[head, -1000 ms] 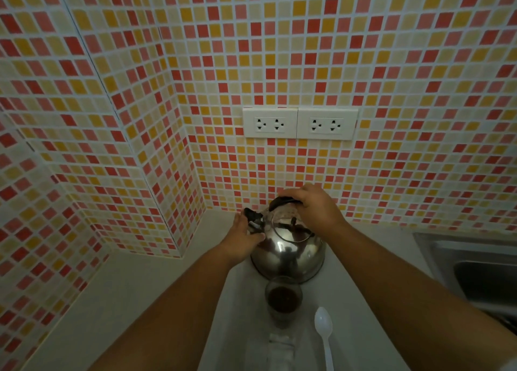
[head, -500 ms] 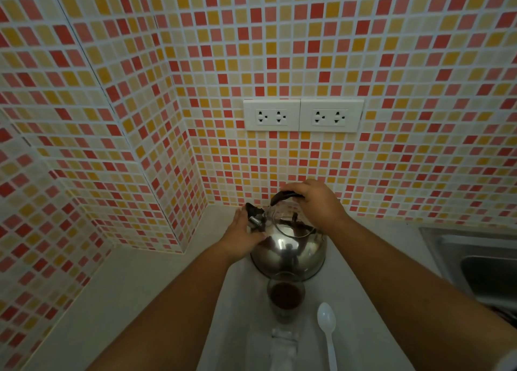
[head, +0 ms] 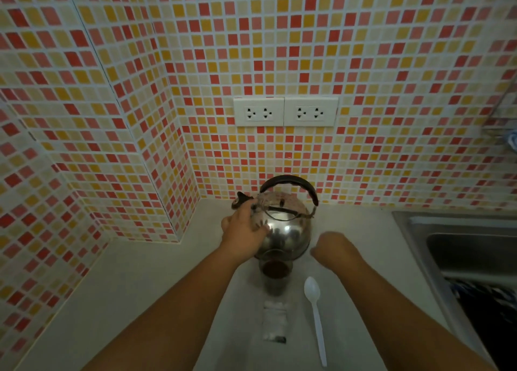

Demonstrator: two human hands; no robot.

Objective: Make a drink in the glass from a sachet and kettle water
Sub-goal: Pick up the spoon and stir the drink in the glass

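Tabletop [head: 126,300], pale, set in a tiled corner; I read the scene from it downward in size. Kettle [head: 285,225], steel with a black arched handle, stands upright at the back, near the wall. Glass [head: 275,272] stands just in front of the kettle, touching or nearly so, with a dark layer at its bottom; I judge this to be sachet contents already tipped in, possibly wetted, though I cannot tell whether water has been poured. Spoon [head: 314,314], white plastic, lies to the right of the glass, untouched. Sachet [head: 274,324], clear and crumpled, lies flat just on my side of the glass, apparently spent. Remaining work, as I judge it: pour or top up from the kettle, then stir.

Left hand [head: 243,230] rests on the kettle's left shoulder by the spout, fingers spread over the metal, steadying rather than gripping. Right hand [head: 333,246] hovers just right of the kettle, loosely curled, holding nothing, clear of the handle.
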